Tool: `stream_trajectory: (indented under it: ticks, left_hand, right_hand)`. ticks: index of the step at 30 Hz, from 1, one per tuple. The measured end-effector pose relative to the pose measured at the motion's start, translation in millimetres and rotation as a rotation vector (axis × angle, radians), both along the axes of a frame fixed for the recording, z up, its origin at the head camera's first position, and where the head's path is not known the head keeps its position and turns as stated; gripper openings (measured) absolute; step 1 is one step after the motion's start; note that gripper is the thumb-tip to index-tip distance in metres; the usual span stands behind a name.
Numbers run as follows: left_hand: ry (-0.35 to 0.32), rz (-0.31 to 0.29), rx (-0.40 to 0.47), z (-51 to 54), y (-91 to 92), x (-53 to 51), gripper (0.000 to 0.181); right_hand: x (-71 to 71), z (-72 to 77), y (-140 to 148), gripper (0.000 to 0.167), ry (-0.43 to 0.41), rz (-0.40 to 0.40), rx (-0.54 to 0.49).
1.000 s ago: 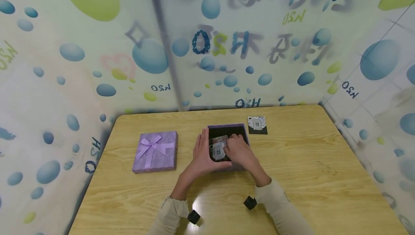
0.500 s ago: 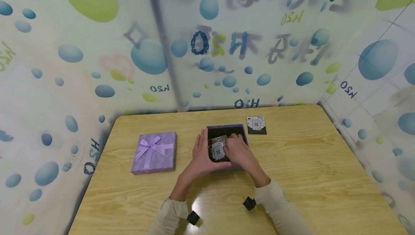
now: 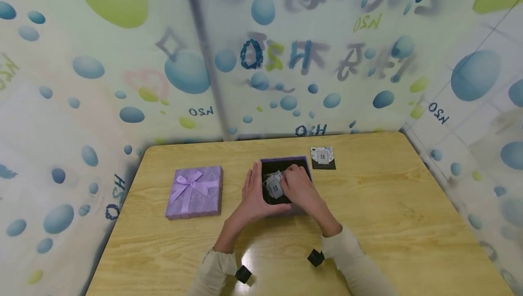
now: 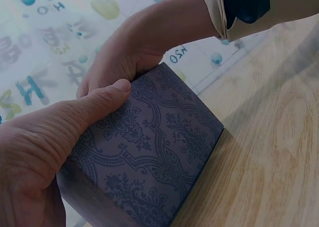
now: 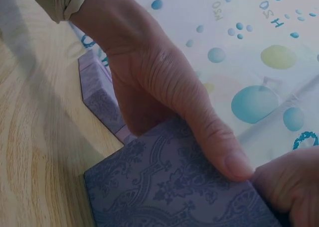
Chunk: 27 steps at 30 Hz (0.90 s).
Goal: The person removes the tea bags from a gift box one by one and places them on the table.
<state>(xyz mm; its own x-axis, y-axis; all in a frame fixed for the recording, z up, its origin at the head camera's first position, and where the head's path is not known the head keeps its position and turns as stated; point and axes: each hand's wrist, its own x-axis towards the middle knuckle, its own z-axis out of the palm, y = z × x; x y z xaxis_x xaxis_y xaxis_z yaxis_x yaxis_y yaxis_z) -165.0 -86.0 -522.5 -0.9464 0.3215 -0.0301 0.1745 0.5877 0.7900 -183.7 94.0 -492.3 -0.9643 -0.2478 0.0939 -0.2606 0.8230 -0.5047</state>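
Note:
A purple box with a dark inside stands without its lid on the table. My left hand holds its left side and front; its thumb lies along the front edge of the patterned box in the left wrist view. Inside, at the left, a small silvery printed packet lies tilted over others, partly hidden. My right hand reaches in over the front right, its curled fingers pinching the packet's right edge; the fingertips are partly hidden. The box wall hides its fingers in both wrist views.
The purple lid with a ribbon bow lies left of the box. Another printed packet with a dark lower band lies beyond the box's right back corner. A patterned wall stands behind the wooden table.
The top packet in the box has turned and tilted, and the packets behind it are more covered. My right fingers have risen slightly and spread a little. My left hand keeps its place.

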Motion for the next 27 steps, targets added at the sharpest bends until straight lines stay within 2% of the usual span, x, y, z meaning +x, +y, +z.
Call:
stream_trajectory:
  ticks: [4,8,12,20,27]
  left_hand:
    - [-0.002,0.005,0.006,-2.3,-0.2,1.4,0.147]
    - [-0.005,0.003,0.01,-2.5,0.0,2.1,0.146]
    - [-0.009,0.002,0.022,0.0,0.1,2.2,0.146]
    - [-0.005,-0.006,0.033,0.6,-0.1,-0.1,0.147]
    - [-0.02,0.007,0.035,-1.0,-0.8,0.7,0.148]
  right_hand:
    - [3.4,1.2,-0.1,0.03,0.016,0.011,-0.023]
    - [4.7,0.4,1.5,0.032,0.027,0.024,0.001]
    - [4.7,3.2,6.0,0.026,0.059,0.043,-0.019]
    - [-1.1,14.4,29.5,0.017,0.157,0.109,-0.133]
    - [-12.2,18.5,54.2,0.02,0.134,0.117,-0.23]
